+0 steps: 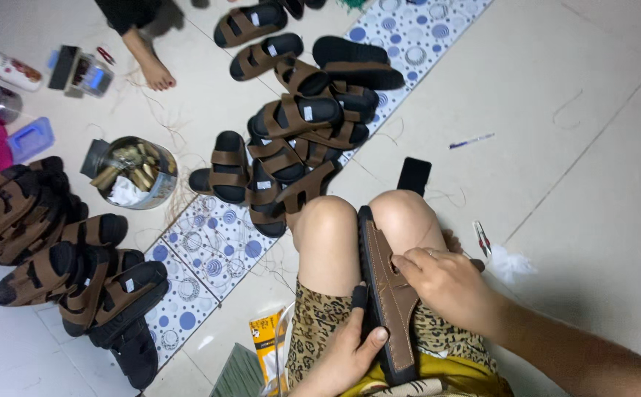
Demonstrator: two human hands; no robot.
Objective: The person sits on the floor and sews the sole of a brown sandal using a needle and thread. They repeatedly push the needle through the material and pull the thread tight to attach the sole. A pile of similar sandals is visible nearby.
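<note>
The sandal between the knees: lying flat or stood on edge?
On edge. The sandal stands sideways between the knees, black sole left, brown strap right. The left hand grips its sole; the right hand fingers the strap.

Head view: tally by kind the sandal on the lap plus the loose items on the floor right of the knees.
brown sandal: 1
black phone: 1
pen: 1
snips: 1
white fluff: 1
Total: 5

Both hands (401,309) curled shut, btwn bare knees.
</note>
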